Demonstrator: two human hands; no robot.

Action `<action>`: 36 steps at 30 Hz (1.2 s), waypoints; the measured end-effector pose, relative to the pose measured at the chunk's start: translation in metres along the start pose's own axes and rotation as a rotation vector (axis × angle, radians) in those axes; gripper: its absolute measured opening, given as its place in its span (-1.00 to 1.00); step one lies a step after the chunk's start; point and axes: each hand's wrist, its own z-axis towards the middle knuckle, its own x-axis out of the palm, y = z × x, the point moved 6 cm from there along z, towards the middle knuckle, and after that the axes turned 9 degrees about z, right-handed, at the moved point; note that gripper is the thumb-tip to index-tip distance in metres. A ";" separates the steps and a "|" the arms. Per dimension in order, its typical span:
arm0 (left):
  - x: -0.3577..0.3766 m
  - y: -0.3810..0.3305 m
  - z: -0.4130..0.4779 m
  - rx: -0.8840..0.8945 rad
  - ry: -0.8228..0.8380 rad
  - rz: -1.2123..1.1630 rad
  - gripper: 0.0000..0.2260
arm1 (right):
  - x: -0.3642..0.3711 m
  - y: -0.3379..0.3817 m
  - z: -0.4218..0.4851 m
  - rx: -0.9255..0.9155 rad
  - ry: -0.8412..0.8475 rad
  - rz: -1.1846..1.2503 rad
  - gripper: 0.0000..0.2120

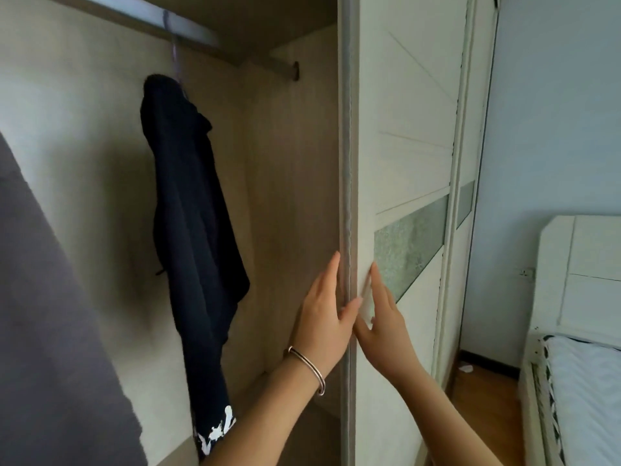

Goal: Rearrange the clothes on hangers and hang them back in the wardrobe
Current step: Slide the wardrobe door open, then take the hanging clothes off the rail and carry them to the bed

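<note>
A dark navy garment (196,213) of soft, matte knit hangs inside the wardrobe (289,196), draped long and narrow with folds bunched near the shoulder and a white printed pattern at its lower hem. It is suspended from a thin purple hanger (175,58) hooked over a flat metal rail (188,26) that runs across the top of the compartment to a bracket on the side panel. The wardrobe interior is pale wood-grain laminate, smooth and flat. A grey fabric mass (57,331) fills the lower left corner of the view, close to the camera; what it is cannot be told. At the compartment's right edge stands a white sliding door (403,146) with incised diagonal and horizontal lines, a speckled frosted-glass band, and a grey brush strip along its leading edge. The left hand (324,317), with a thin metal bangle (307,368) at the wrist, is wrapped around that edge, fingers inside and thumb on the front. The right hand (383,331) lies flat and open against the door face, just beside the left thumb. Beyond the door are a pale blue wall (551,129), a white bed frame (584,274) with a mattress, and wood flooring.
</note>
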 end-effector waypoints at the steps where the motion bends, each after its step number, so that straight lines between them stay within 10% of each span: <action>1: 0.009 0.001 0.006 -0.019 0.052 0.020 -0.42 | -0.003 -0.005 0.005 0.020 -0.009 -0.002 -0.29; 19: 0.019 0.003 -0.011 0.044 0.228 0.061 -0.68 | -0.015 -0.020 0.012 0.112 -0.130 -0.095 -0.41; 25: -0.083 0.010 -0.026 0.015 -0.119 0.064 -0.60 | 0.009 0.064 -0.004 -0.524 -0.257 0.048 -0.70; 36: -0.249 -0.027 -0.025 0.156 -0.471 0.532 -0.71 | 0.052 0.208 0.063 -0.548 -0.012 0.618 -0.83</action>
